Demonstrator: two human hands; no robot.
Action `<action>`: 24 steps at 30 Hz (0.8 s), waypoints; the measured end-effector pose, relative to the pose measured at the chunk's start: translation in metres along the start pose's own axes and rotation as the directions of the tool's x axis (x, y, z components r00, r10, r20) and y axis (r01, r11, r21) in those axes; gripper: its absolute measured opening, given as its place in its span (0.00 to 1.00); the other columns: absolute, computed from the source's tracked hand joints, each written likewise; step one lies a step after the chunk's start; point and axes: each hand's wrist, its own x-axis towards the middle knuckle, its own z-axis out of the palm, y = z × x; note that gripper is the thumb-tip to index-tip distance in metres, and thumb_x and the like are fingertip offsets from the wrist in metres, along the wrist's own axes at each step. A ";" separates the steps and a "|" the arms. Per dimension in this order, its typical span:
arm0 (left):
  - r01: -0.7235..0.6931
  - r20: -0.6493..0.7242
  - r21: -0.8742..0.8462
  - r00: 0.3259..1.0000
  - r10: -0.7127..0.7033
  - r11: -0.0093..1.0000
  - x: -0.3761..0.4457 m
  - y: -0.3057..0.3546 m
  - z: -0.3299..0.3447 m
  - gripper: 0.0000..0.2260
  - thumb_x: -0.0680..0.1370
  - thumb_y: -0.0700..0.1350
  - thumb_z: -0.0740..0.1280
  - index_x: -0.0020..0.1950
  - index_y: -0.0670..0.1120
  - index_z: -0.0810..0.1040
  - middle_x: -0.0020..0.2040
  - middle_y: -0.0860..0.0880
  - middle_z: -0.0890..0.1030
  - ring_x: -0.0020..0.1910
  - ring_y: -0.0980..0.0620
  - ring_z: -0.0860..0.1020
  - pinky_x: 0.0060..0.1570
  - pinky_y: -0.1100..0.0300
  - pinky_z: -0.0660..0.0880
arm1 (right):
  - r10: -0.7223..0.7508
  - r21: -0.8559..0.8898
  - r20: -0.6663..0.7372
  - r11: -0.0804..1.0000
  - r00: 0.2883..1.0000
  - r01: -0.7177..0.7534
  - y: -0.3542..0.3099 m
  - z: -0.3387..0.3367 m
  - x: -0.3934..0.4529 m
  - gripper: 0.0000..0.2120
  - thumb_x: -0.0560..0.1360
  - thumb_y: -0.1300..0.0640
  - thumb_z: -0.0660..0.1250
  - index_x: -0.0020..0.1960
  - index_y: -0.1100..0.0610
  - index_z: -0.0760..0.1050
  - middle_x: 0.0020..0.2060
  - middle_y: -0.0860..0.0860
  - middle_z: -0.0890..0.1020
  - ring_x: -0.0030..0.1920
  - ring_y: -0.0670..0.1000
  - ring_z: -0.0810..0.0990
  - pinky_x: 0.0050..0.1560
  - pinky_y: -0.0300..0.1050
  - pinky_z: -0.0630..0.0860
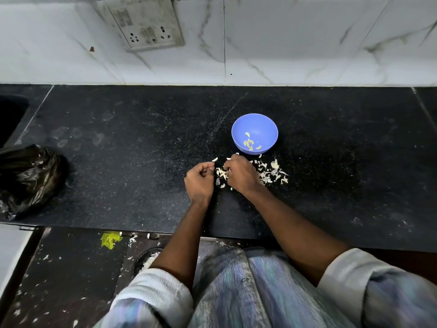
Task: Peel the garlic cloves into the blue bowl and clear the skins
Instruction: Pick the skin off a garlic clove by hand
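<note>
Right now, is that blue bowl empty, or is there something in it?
Not empty. The blue bowl stands upright on the black counter, with a few pale peeled garlic cloves on its bottom; most of the inside is bare.

This is a home kitchen, shown by the speckled black granite counter (118, 143) against a white marble-veined tiled wall (307, 39) with a grimy switch-and-socket plate (144, 27) (papery garlic skins (272, 171) litter the counter beside a small blue plastic bowl (254, 121)).
</note>
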 end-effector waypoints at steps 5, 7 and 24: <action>-0.026 0.041 0.010 0.999 0.025 1.000 0.001 -0.001 0.001 0.07 0.80 0.38 0.72 0.52 0.48 0.89 0.43 0.59 0.86 0.40 0.66 0.83 0.44 0.70 0.78 | -0.063 -0.057 0.024 0.996 0.998 0.064 -0.003 0.000 -0.004 0.07 0.75 0.67 0.68 0.50 0.57 0.79 0.52 0.54 0.75 0.57 0.56 0.76 0.44 0.49 0.73; -0.022 0.049 0.024 0.999 0.020 0.999 0.000 -0.002 0.001 0.08 0.80 0.37 0.72 0.53 0.47 0.89 0.42 0.58 0.86 0.39 0.66 0.83 0.44 0.70 0.78 | -0.045 -0.023 0.001 0.999 0.999 0.045 -0.001 0.003 -0.006 0.06 0.75 0.67 0.68 0.49 0.58 0.79 0.52 0.54 0.76 0.56 0.56 0.77 0.50 0.52 0.78; -0.025 0.147 0.043 0.989 0.019 0.999 -0.001 -0.003 0.011 0.13 0.77 0.31 0.68 0.54 0.44 0.88 0.47 0.52 0.88 0.47 0.55 0.85 0.56 0.59 0.82 | 0.046 0.066 -0.147 0.997 0.988 -0.037 0.000 0.005 -0.015 0.08 0.72 0.68 0.67 0.45 0.56 0.78 0.50 0.54 0.77 0.56 0.56 0.76 0.54 0.50 0.75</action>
